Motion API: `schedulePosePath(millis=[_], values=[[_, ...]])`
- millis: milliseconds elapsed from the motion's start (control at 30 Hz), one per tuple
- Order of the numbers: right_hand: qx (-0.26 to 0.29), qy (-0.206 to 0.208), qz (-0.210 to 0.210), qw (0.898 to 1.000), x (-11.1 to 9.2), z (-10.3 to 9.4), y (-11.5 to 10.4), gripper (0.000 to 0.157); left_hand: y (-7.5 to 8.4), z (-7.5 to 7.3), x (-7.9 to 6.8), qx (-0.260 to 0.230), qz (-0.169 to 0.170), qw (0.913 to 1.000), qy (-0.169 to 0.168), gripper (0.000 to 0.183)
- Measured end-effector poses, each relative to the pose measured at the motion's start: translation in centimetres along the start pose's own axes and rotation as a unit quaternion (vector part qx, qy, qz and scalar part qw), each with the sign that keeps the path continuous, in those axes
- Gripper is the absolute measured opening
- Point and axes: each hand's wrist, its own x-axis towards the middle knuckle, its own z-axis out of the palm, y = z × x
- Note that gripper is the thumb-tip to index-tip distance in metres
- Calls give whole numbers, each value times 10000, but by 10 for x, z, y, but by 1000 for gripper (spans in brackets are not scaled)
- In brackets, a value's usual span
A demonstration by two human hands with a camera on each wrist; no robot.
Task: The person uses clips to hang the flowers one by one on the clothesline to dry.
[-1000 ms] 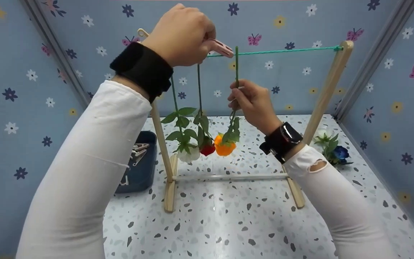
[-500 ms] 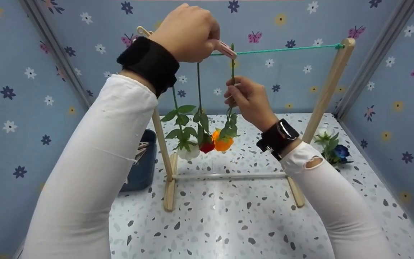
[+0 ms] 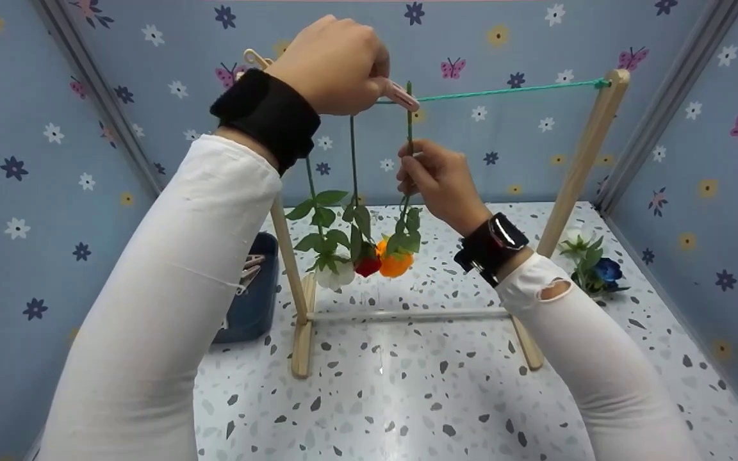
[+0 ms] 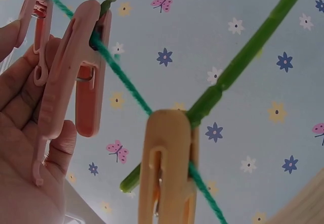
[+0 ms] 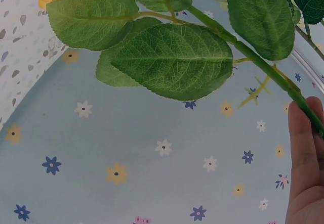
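Note:
My left hand (image 3: 334,67) pinches a pink clothespin (image 3: 402,97) at the green cord (image 3: 510,92). Its tip crosses in front of the stem of an orange artificial flower (image 3: 396,264), hanging head down; whether it clamps the stem I cannot tell. My right hand (image 3: 438,182) pinches that stem below the cord. In the right wrist view its fingers (image 5: 304,158) lie along the green stem (image 5: 258,59). To the left hang a red flower (image 3: 367,265) and a white flower (image 3: 336,275). The left wrist view shows another pink clothespin (image 4: 66,77) and a yellow clothespin (image 4: 164,168) on the cord, stems in both.
The cord is strung between wooden posts (image 3: 583,163) of a stand on the speckled table (image 3: 382,397). A dark blue bin (image 3: 257,320) with clothespins stands at left, partly behind my left sleeve. Blue (image 3: 607,270) and white flowers (image 3: 577,238) lie at right, beyond the post.
My right hand has moved slightly left with the orange flower. Its stem, earlier just right of the clothespin's tip, now passes behind that tip. My left hand has shifted slightly right.

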Motion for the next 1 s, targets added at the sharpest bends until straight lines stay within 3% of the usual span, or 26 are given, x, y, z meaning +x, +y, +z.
schedulePosePath(millis=[400,767,1000], values=[[-55,69,-222,9997,-2,5,-1,14,-1,3,-1,215,-11,9997,-121,38],[-86,151,-451,9988,-4,6,2,17,-1,3,-2,53,24,9997,254,39],[5,181,-346,9992,-6,5,0,20,-3,2,-8,-92,18,9990,445,44]])
